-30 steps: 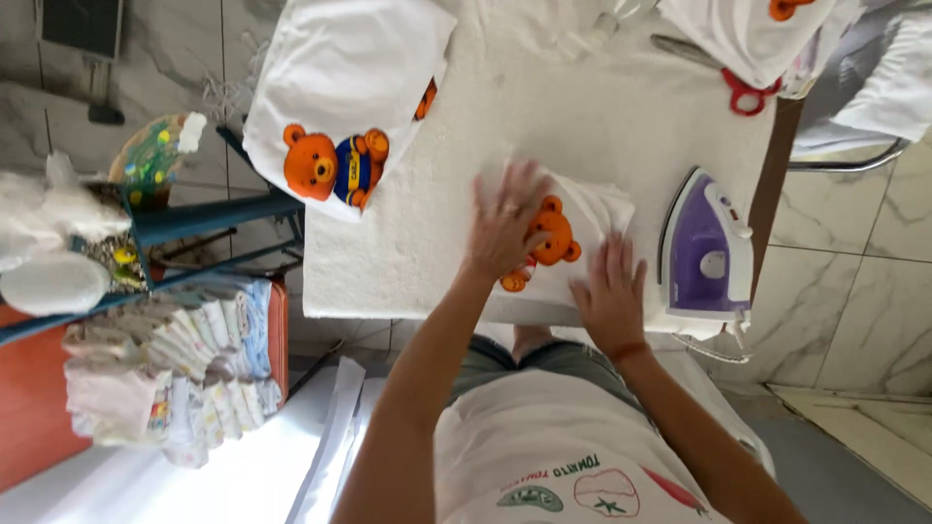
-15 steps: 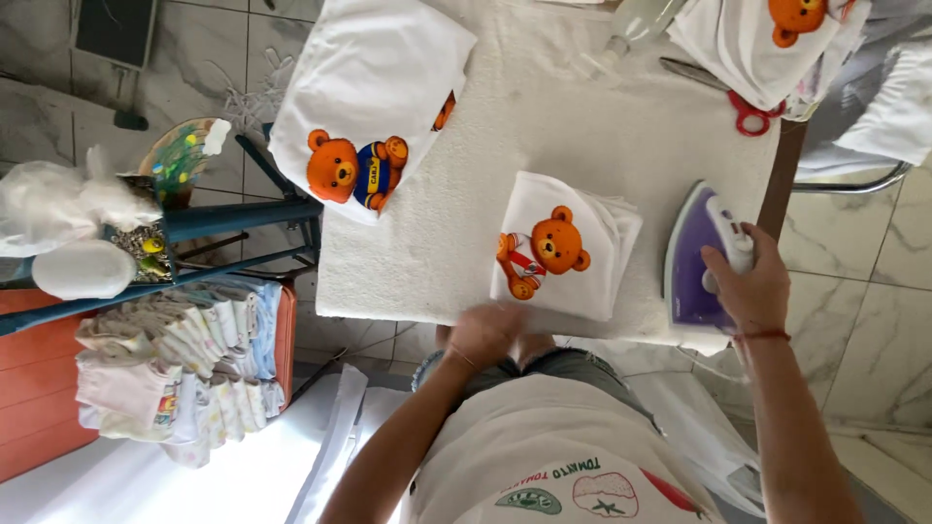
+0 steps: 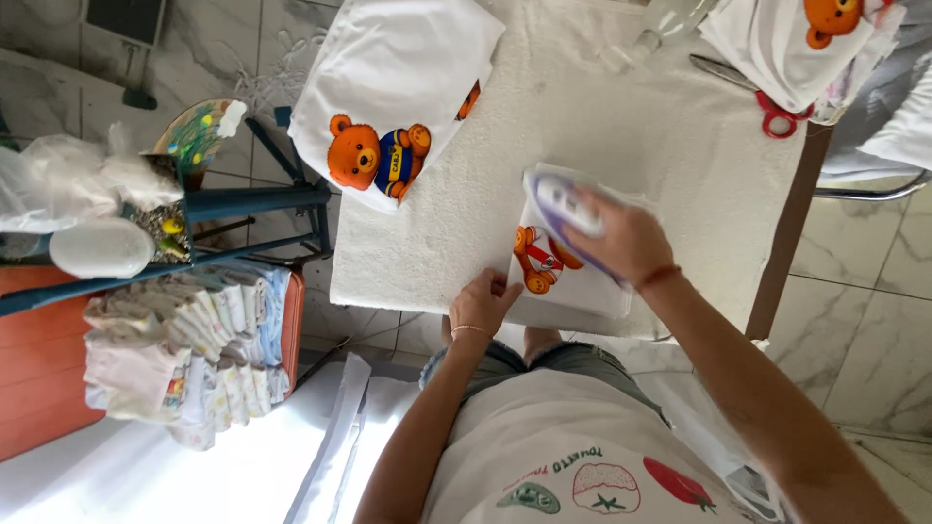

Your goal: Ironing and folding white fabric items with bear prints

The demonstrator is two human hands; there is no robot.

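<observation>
Purple-and-white plastic iron (image 3: 561, 206) is pressing the folded white bear-print garment (image 3: 568, 272) — right hand (image 3: 621, 236) gripping it, left hand (image 3: 482, 303) pinning the edge flat, fingers spread.

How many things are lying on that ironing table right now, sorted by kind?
White garments with a bear print: 3 (one under the iron, one at the far left, a pile at the far right)
Purple and white iron, held by the right hand: 1
Red-handled scissors: 1
Total: 5
</observation>
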